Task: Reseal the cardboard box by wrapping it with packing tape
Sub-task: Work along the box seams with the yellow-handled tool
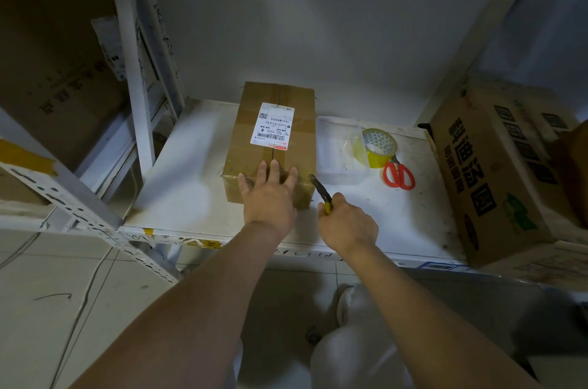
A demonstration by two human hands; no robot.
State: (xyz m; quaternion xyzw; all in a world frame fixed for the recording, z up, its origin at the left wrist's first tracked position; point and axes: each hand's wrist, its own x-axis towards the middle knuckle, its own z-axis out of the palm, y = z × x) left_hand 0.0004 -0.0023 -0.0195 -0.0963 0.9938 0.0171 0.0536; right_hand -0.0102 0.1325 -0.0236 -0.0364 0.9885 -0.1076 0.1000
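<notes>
A brown cardboard box (251,121) with a white shipping label lies on a white shelf (191,166). My left hand (269,197) presses flat on the box's near top edge, fingers spread. My right hand (345,223) grips a yellow and black utility knife (322,193), whose tip touches the box's near right corner. A roll of packing tape (378,147) with a yellow core stands to the right of the box, apart from both hands.
Red-handled scissors (399,175) lie beside the tape. A clear plastic tray (334,150) sits between box and tape. A large printed carton (490,172) stands at the right end of the shelf. White metal rack posts (133,77) rise on the left.
</notes>
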